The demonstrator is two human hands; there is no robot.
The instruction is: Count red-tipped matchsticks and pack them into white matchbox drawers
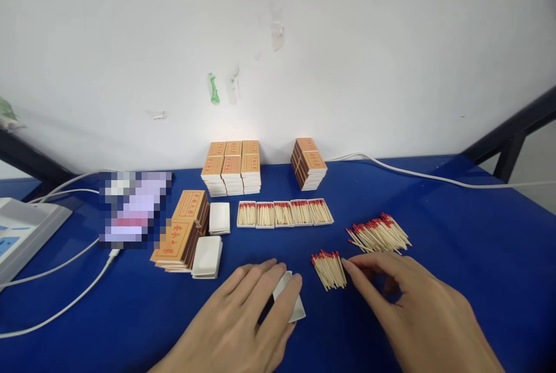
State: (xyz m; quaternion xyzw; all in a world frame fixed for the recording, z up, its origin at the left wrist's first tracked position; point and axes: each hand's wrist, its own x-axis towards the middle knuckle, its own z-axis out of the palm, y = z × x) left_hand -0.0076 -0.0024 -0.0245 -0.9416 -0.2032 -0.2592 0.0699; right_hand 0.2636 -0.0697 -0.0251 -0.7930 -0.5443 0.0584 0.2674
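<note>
Low in the frame, the left hand (243, 321) curls around a white tray (290, 302), mostly hiding it. The right hand (412, 303), fingers loosely spread, touches a small bundle of matches (329, 269); both wrists are cut off.

Left hand (247, 315) palm-down, fingers loosely curled; right hand (408, 297) flat, fingertips (347, 263) extended leftward.

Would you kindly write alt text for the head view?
A left hand holds a white tray while the right hand touches a small match bundle on a blue table, behind which sit five filled trays.
</note>
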